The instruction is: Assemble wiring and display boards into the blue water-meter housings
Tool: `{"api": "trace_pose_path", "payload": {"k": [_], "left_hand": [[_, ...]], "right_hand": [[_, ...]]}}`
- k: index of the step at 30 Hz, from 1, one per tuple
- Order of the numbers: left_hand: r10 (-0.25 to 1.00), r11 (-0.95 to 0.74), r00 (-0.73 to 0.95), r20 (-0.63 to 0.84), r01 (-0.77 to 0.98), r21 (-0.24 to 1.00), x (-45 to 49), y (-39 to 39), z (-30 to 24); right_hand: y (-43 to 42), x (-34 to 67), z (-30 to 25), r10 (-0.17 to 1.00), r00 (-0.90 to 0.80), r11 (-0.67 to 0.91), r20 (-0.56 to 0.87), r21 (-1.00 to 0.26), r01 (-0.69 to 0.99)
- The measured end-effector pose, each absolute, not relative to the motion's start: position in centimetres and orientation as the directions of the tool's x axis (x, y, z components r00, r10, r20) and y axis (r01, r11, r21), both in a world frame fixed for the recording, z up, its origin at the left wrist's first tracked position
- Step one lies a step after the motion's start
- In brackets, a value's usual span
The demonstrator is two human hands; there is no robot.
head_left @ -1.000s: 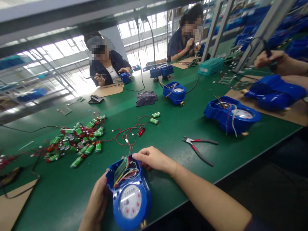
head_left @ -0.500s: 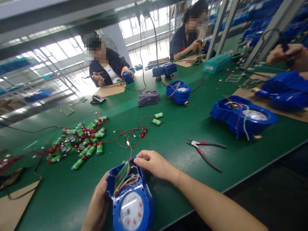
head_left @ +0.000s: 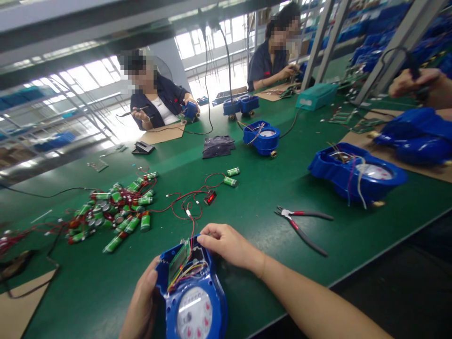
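A blue water meter [head_left: 219, 301] with a white dial sits at the table's front, its upper compartment uncovered. Inside stands a green circuit board [head_left: 179, 263] with a small red light glowing, beside several coloured wires. My left hand [head_left: 144, 287] is closed around the meter's left side. At the top right corner, my right hand [head_left: 221, 242] grips the rim, thumb on top. Red wires run from the board up to a small meter display [head_left: 210, 197] with lit red digits, and on to two green batteries [head_left: 230, 181].
A heap of green batteries [head_left: 116, 207] with red leads lies left. Cutting pliers [head_left: 300, 221] rest to the right, near another opened blue meter [head_left: 356, 174]. Farther back are a dark cloth [head_left: 218, 146], a meter [head_left: 262, 137] and co-workers. Brown cardboard [head_left: 24, 301] covers the left front.
A red light now shows on the circuit board, and the display's red digits differ. My hands keep their hold. Across the table, a co-worker's blue meter has tilted slightly.
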State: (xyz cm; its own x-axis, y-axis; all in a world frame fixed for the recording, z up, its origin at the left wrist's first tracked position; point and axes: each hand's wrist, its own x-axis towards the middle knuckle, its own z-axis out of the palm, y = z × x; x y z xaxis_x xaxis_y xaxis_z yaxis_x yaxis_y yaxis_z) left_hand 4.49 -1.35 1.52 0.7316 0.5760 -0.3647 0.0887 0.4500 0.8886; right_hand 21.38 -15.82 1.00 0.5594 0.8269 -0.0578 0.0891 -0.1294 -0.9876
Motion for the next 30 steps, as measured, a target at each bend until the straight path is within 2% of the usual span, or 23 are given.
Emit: {"api": "trace_pose_path", "payload": {"k": [20, 30], "left_hand": [[0.535, 0.440, 0.765, -0.360, 0.111, 0.891, 4.33, -0.57, 0.93], [0.571, 0.436, 0.738, -0.358, 0.097, 0.895, 4.53, -1.23, 1.30]], "right_hand": [[-15.67, 21.39, 0.41, 0.833, 0.551, -0.106, -0.048, -0.992, 0.073], [-15.58, 21.43, 0.20, 0.834, 0.550, -0.106, -0.054, -0.992, 0.064]]}}
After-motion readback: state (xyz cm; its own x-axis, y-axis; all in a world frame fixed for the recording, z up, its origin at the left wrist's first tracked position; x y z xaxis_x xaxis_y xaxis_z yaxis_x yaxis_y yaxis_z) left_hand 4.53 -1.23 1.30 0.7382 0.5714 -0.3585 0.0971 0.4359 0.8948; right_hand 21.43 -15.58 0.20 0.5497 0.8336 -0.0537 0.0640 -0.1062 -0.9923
